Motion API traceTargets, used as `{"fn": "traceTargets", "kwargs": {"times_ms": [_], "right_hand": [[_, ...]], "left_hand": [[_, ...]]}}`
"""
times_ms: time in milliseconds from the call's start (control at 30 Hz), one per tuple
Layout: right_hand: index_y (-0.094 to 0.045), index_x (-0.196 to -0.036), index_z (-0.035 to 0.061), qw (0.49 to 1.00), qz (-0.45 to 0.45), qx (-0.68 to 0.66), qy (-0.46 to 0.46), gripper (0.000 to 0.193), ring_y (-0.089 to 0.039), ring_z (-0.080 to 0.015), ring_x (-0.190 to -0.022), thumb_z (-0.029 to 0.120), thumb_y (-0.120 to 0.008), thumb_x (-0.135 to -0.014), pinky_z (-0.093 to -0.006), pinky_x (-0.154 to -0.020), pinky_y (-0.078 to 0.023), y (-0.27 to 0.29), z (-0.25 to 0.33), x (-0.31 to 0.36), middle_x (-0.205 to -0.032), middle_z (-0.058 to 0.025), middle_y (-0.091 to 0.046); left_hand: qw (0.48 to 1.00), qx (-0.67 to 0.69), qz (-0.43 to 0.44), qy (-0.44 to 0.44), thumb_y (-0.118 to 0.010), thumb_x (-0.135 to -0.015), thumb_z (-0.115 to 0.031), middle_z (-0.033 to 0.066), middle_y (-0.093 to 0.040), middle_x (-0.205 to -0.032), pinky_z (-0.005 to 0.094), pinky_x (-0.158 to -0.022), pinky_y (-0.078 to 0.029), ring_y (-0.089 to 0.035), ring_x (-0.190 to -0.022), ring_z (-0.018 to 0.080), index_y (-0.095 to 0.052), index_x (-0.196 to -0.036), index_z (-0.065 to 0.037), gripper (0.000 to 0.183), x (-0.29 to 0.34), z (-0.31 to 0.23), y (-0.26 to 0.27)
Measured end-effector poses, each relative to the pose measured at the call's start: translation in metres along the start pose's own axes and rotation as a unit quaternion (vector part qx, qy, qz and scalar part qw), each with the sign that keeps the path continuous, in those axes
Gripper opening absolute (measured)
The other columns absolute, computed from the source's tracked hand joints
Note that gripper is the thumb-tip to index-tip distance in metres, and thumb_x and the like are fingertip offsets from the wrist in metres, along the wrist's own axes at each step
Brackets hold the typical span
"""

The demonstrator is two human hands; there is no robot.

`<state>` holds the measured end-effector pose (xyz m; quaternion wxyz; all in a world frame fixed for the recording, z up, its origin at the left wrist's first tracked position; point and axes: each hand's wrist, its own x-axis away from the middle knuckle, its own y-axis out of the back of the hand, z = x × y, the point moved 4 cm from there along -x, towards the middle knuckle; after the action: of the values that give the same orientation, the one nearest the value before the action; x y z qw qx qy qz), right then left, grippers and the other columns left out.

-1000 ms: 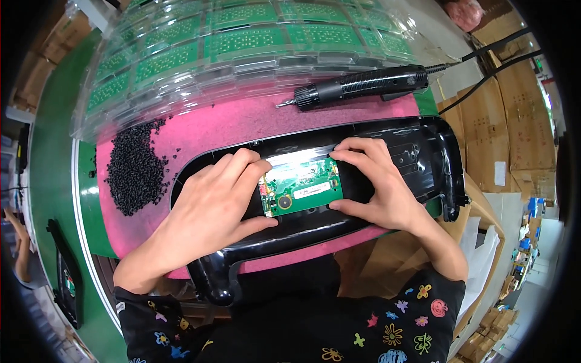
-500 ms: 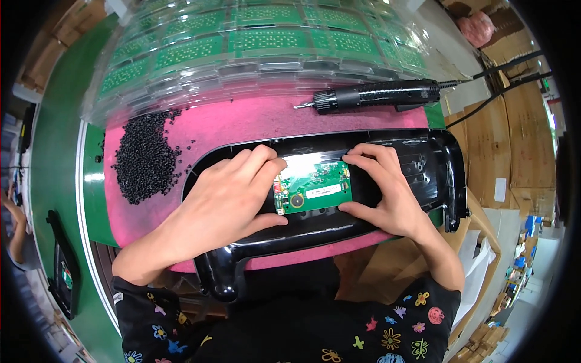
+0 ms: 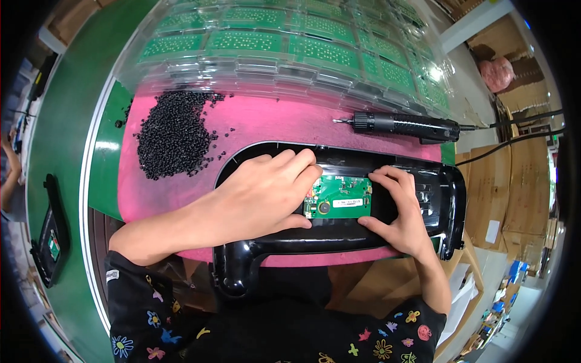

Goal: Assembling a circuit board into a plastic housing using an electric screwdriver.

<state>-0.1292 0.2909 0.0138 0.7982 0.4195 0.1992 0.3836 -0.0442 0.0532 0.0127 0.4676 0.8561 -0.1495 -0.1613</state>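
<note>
A green circuit board point(image 3: 342, 189) with a white label and a small round part lies level within the black plastic housing point(image 3: 302, 247). Whether it rests on the bottom of the housing I cannot tell. My left hand point(image 3: 263, 190) grips the board's left end between thumb and fingers, hiding part of that edge. At the opposite end, my right hand point(image 3: 400, 210) pinches the board's right corners, forefinger at the far one and thumb at the near one. The long, curved housing lies open side up on a pink mat point(image 3: 163, 202).
A heap of small black screws point(image 3: 172, 136) covers the mat's left part. Behind the housing lies a black electric screwdriver point(image 3: 405, 125) with its cord running right. Clear stacked trays point(image 3: 272, 69) of green boards stand at the back. Another black housing point(image 3: 48, 242) is far left.
The view has shifted, so most things appear moved. Both hands keep hold of the circuit board, which looks flatter and less shiny than before.
</note>
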Motion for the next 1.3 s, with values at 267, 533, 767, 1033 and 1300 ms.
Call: {"fn": "traceTargets", "kwargs": {"times_ms": [267,533,767,1033,1300], "right_hand": [[-0.049,-0.142,0.0034,1.000,0.003,-0.004,-0.020,0.085,-0.047,-0.0354,-0.125,0.016,-0.089,-0.068,-0.0430,-0.106,-0.042,-0.001,0.005,-0.002,-0.139,-0.0183,-0.046],[-0.041,-0.151,0.0061,0.937,-0.259,0.200,-0.120,0.056,-0.045,-0.0293,-0.131,0.022,-0.059,-0.101,-0.0425,-0.113,-0.033,0.063,-0.036,-0.003,-0.147,-0.0143,-0.048],[-0.042,-0.148,0.0069,0.938,-0.272,-0.128,-0.171,0.043,-0.048,-0.0174,-0.119,0.015,-0.051,-0.107,-0.0321,-0.105,-0.043,0.076,-0.080,-0.033,-0.132,-0.0106,-0.052],[-0.016,-0.155,0.0041,0.829,-0.498,-0.223,0.123,0.065,-0.059,-0.0276,-0.117,0.008,-0.056,-0.104,-0.0397,-0.103,-0.050,0.042,0.024,-0.073,-0.141,-0.0193,-0.048],[-0.032,-0.153,0.0096,0.779,-0.219,-0.579,0.097,0.062,-0.054,-0.0273,-0.118,0.039,-0.057,-0.104,-0.0422,-0.109,-0.039,0.017,0.016,-0.105,-0.121,-0.0119,-0.058]], "left_hand": [[0.999,-0.015,-0.027,-0.020,-0.084,-0.074,-0.033,0.0124,-0.055,-0.118,0.0370,-0.085,-0.054,-0.061,-0.106,0.0282,-0.055,-0.124,0.003,0.068,0.007,0.007,-0.005],[0.973,0.011,-0.227,0.040,-0.073,-0.088,-0.014,0.0147,-0.063,-0.090,0.0432,-0.070,-0.055,-0.066,-0.081,0.0357,-0.063,-0.109,0.000,0.027,0.025,0.045,0.060],[0.990,-0.067,-0.035,0.115,-0.079,-0.068,-0.003,0.0121,-0.062,-0.106,0.0452,-0.090,-0.051,-0.060,-0.106,0.0348,-0.064,-0.111,-0.001,0.046,0.052,0.081,0.058],[0.988,-0.076,-0.066,0.117,-0.076,-0.065,0.001,0.0168,-0.065,-0.086,0.0463,-0.078,-0.054,-0.066,-0.088,0.0385,-0.068,-0.087,0.001,0.023,0.034,0.089,0.045],[0.985,-0.057,-0.075,0.145,-0.072,-0.070,0.002,0.0228,-0.069,-0.084,0.0455,-0.078,-0.056,-0.068,-0.084,0.0402,-0.071,-0.084,0.003,0.015,0.032,0.088,0.043]]}}
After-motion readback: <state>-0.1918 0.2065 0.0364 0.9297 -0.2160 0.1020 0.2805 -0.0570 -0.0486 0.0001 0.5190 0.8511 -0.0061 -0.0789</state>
